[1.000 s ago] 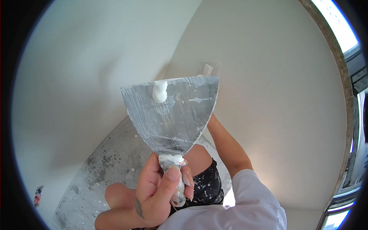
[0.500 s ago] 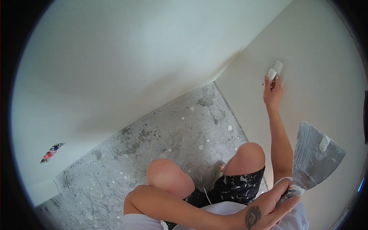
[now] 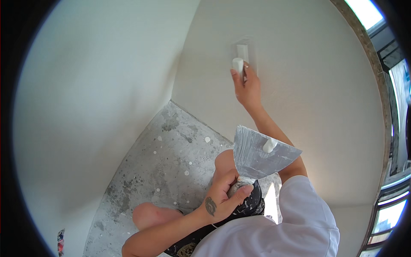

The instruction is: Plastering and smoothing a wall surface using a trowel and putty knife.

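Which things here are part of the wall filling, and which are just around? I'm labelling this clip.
In use:
right hand with small putty knife on the wall patch
left hand holding the wide taping knife
dab of white filler on it

Just around:
spattered concrete floor
window frame
small colourful object by the left wall

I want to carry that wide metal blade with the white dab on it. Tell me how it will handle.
The wide blade looks thin and flat, so probably light and a little springy. The left hand grips only its narrow handle end, so it may feel front-heavy. The white dab sits loose on top; tilting could shed it.
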`<state>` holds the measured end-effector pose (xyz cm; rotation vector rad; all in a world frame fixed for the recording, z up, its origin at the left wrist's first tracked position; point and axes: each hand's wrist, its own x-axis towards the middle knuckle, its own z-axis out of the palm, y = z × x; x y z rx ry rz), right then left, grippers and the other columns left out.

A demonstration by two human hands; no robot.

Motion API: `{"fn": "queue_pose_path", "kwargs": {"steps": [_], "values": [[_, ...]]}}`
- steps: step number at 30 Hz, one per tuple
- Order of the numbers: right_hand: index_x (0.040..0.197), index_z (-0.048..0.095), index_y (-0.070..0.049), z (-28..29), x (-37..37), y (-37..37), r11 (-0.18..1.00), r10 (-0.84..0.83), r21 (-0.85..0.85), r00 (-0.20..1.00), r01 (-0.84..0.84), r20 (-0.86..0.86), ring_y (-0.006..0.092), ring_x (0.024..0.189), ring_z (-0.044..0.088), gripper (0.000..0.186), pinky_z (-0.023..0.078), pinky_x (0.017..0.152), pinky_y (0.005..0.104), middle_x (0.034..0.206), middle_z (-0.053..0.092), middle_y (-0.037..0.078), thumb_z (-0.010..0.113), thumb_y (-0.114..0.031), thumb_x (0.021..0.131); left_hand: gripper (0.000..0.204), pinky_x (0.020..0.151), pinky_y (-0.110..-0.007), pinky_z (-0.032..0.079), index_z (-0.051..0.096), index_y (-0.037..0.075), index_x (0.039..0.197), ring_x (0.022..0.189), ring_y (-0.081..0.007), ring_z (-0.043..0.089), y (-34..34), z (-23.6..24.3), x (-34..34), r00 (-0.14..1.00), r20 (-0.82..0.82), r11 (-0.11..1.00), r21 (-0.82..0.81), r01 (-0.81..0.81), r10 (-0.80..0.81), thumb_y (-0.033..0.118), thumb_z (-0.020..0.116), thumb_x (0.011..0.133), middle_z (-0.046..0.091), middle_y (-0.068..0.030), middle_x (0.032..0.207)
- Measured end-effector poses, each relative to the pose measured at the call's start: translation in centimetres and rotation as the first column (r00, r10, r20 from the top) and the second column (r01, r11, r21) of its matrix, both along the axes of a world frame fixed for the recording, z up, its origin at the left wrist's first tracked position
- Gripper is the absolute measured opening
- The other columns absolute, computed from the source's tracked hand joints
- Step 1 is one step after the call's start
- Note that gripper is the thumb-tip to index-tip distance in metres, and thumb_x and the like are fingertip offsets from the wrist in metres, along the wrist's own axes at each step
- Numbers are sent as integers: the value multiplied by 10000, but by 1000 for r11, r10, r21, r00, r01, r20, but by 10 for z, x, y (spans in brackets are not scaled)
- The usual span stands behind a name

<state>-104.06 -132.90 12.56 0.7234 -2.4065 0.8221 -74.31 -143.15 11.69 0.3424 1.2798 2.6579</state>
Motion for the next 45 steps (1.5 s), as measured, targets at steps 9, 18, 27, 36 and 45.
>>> {"fn": "queue_pose_path", "kwargs": {"steps": [9,18,27,36,45], "values": [[1121,611,-5,21,66,147,981,-151,-134,984,138,-95,134,774,656,232,485,618,254,966,689,56,544,-199,1013,255,543,-213,430,610,17,1038,609,-35,509,-3,-24,-2,950,162,963,71,258,-267,259,658,976,561,36,745],[1220,557,-27,-70,75,121,931,-206,311,978,191,18,400,832,660,374,533,681,450,1040,658,184,643,-245,929,266,549,-212,435,653,19,1064,626,-32,527,7,-29,-16,888,103,893,-3,451,-448,262,683,959,584,41,763],[1246,452,43,79,79,168,900,-243,-404,958,164,-150,130,663,612,358,486,565,265,851,628,76,393,-259,1064,213,527,-223,420,656,21,989,599,-49,535,9,-42,-31,897,163,911,51,409,-412,232,669,966,595,30,742],[1169,493,49,20,64,122,989,-115,-85,993,117,25,124,548,581,327,448,485,281,667,580,51,593,-204,989,205,528,-220,425,665,19,960,578,-49,536,11,-35,-29,932,140,941,4,338,-336,224,679,958,581,31,683],[1124,507,19,166,46,124,926,32,-371,994,-70,-108,97,522,493,320,430,444,247,681,517,25,480,-291,1050,207,532,-228,427,681,18,971,587,-49,539,8,-32,-35,933,198,953,12,304,-300,220,708,936,592,27,691]]}}
